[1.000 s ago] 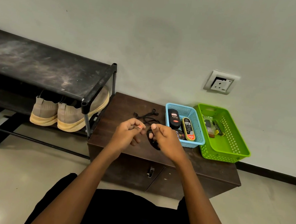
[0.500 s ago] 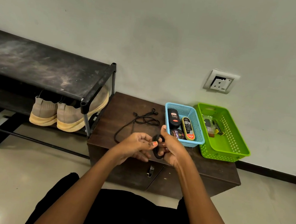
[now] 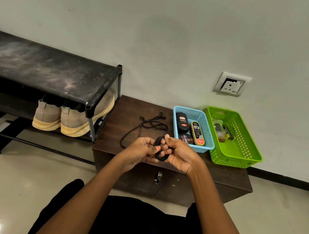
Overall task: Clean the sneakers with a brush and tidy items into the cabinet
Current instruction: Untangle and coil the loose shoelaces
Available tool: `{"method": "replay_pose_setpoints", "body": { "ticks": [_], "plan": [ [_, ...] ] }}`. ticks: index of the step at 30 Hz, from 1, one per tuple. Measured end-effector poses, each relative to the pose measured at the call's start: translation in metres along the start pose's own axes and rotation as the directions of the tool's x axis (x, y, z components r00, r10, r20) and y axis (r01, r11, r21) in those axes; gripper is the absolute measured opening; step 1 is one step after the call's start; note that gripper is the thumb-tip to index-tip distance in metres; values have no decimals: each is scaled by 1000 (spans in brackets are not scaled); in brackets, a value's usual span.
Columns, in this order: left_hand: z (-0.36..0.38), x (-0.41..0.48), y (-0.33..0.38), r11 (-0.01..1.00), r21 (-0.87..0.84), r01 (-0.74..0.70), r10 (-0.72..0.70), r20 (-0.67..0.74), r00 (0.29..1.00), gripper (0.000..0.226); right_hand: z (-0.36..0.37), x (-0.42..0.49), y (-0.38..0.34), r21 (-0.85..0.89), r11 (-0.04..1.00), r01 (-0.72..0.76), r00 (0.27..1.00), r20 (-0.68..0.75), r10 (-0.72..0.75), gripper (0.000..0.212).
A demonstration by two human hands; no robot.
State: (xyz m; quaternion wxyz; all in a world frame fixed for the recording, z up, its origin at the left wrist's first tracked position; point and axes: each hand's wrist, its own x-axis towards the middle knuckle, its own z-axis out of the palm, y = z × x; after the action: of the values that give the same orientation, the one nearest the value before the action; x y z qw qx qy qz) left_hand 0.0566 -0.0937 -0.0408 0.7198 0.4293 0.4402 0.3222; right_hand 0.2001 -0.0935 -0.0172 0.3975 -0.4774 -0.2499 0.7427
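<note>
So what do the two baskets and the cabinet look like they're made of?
Blue basket and green basket: likely moulded plastic, glossy, with perforated lattice walls. Cabinet: seemingly wood or wood-look laminate, dark brown, matte, faint grain on top; which one is unclear.

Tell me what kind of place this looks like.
Probably a home entryway or shoe-care corner: a black shoe rack holding beige sneakers, a low brown cabinet, and a blue basket of shoe polish.
</note>
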Motion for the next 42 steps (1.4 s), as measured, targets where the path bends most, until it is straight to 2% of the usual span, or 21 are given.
{"method": "replay_pose_setpoints", "body": {
  "ticks": [4, 9, 12, 14, 18, 22, 24, 28, 31, 34, 37, 42],
  "plan": [
    [-1, 3, -3, 996, 87, 11, -5, -70, 998, 5, 4, 1, 3, 38, 999, 22, 999, -47, -20, 31],
    [-4, 4, -1, 997, 78, -12, 23, -136, 990, 5, 5, -2, 1, 14, 996, 84, 996, 0, -84, 35],
    [-6, 3, -1, 995, 102, -13, 20, -68, 998, 23, 5, -7, -2, 73, 996, 53, 998, 31, -56, 36],
    [-3, 2, -2, 995, 101, -21, 26, -46, 999, 26, 5, -7, -1, 76, 996, 41, 998, 48, -45, 35],
    [-3, 5, -4, 989, 135, -60, 82, -157, 984, 12, 7, -4, 1, 68, 996, 51, 998, 24, -53, 37],
    [-3, 9, -4, 990, 140, -35, 61, -187, 980, 8, 10, -1, 4, 72, 995, 70, 997, -15, -69, 37],
    [0, 10, -3, 990, 137, -31, 57, -191, 980, 10, 10, 2, 7, 2, 998, 69, 995, -71, -69, 33],
    [7, 14, -1, 987, 155, -39, 75, -232, 970, 12, 11, 4, 7, -338, 939, 62, 977, -172, -126, 34],
    [12, 19, -3, 990, 135, -37, 75, -290, 954, 10, 9, 0, 3, -430, 901, 52, 975, -174, -139, 37],
    [17, 21, -1, 998, 40, -58, 68, -350, 934, 13, 2, -1, 1, -261, 964, 56, 976, -188, -108, 31],
    [23, 22, 3, 988, -138, -72, 26, -310, 950, 17, -7, 0, 0, -86, 993, 75, 978, -187, -91, 27],
    [35, 25, 5, 963, -257, -75, 7, -254, 967, 17, -22, -7, -6, 4, 995, 102, 986, -131, -101, 22]
  ]
}}
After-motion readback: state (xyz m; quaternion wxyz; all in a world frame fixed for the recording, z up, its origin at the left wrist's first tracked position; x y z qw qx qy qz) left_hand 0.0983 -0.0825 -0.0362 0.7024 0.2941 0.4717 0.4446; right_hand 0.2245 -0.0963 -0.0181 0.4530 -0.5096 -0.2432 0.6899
